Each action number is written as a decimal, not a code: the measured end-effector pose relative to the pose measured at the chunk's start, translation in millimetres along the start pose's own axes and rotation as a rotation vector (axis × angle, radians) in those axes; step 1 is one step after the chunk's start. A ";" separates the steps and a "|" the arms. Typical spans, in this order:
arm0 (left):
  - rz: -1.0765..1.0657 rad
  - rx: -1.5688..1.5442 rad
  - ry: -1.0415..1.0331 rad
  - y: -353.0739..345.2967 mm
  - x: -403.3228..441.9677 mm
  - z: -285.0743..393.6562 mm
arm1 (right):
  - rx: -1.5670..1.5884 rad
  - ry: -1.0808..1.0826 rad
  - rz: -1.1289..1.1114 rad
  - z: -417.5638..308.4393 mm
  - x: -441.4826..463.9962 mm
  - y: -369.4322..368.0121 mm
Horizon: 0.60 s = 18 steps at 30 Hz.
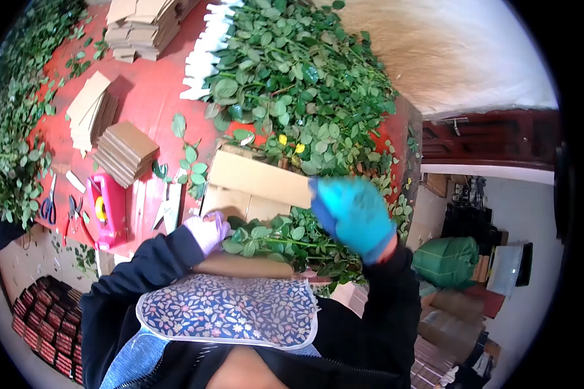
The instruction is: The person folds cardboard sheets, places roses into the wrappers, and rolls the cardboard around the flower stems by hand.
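My left hand (207,233), in a pale lilac glove, has its fingers curled at the left end of a bunch of leafy rose stems (272,238); what lies in its grip is hidden. My right hand (357,217), in a teal and blue glove, is smeared by motion. Its fingers close on the right end of a long cardboard piece (259,178). This piece slants above a cardboard wrapper (240,202) on the table. Nearest my body, a rolled brown cardboard edge (243,265) lies in front of the stems.
A red table (152,91) bears stacked cardboard pieces (126,152), a pink tape dispenser (107,211), pliers (78,220), scissors (49,201) and white-handled shears (169,207). Rose stems (298,71) heap at the back, more at far left. A green sack (446,261) stands right.
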<state>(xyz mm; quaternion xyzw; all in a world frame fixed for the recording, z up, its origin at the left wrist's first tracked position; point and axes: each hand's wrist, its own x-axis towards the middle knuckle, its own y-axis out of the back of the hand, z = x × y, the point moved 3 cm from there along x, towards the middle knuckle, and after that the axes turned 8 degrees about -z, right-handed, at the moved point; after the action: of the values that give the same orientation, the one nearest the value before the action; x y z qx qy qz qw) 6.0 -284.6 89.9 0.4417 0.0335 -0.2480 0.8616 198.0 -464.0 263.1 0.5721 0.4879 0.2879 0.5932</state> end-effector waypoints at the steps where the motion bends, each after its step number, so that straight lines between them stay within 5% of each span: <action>1: -0.034 0.001 0.043 -1.5 0.4 0.6 | -0.066 0.012 0.176 11.9 19.3 14.1; 3: -0.022 0.090 0.023 -4.5 -0.9 0.8 | -0.010 0.065 0.399 57.2 76.9 14.6; 7: 0.005 0.153 -0.036 -4.2 -1.6 -0.3 | 0.059 -0.076 0.479 159.3 210.4 -30.6; 12: 0.033 0.025 -0.053 11.9 -2.9 5.0 | 0.018 -0.370 0.091 195.7 309.5 -73.8; 18: 0.048 -0.017 -0.036 3.1 -2.7 -0.8 | -0.055 -0.207 0.055 177.3 280.7 -83.8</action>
<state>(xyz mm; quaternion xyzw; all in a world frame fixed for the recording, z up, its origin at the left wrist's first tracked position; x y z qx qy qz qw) 5.2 -281.3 92.5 0.4307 0.0095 -0.2350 0.8713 441.4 -297.0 89.5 0.5955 0.4001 0.2564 0.6478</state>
